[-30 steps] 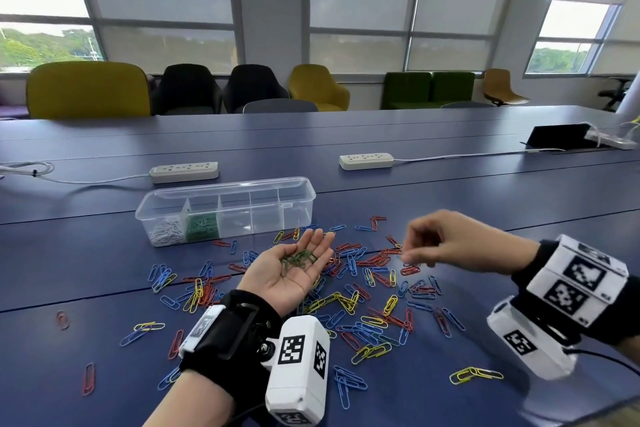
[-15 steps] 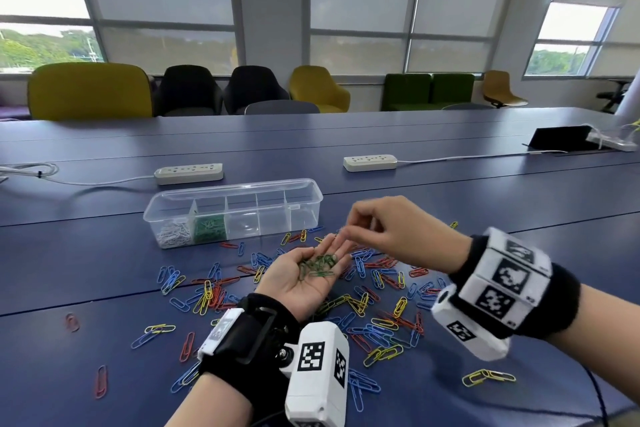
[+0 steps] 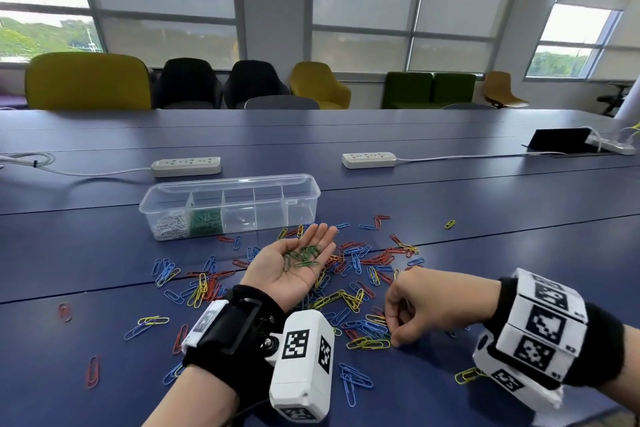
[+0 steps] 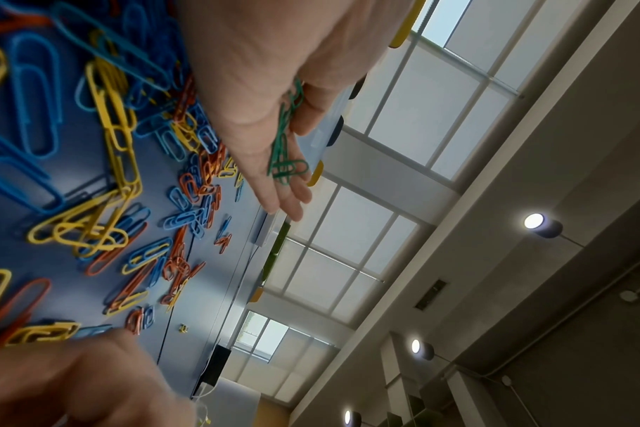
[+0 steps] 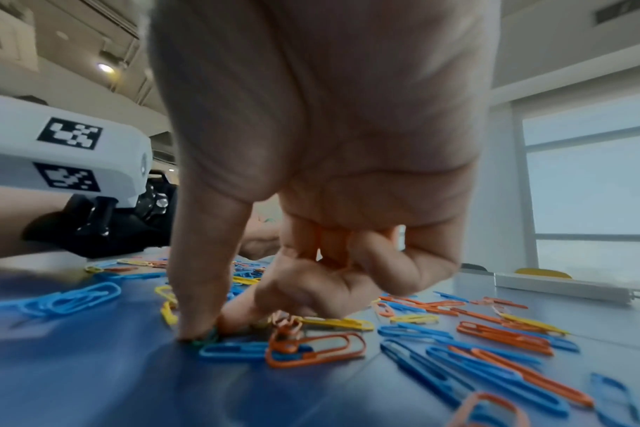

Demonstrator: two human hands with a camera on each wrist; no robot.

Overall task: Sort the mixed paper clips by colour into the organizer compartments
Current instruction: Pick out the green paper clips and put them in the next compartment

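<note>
The left hand (image 3: 294, 265) is held palm-up at frame centre, fingers flat, cradling green clips (image 3: 302, 257). The right hand (image 3: 420, 308), lower right, is curled down, thumb and forefinger pinching a green clip (image 5: 206, 338) on the table (image 3: 519, 239). Mixed clips (image 3: 349, 288) are scattered below the organizer (image 3: 230, 206), upper left of centre.

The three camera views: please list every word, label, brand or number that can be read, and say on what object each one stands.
No readable text in any view.
Wrist camera housings: only black-and-white square marker patterns, no letters or digits.
Small label on the left wrist strap: too blurred to read.
Power strips and organizer: no print visible.
</note>
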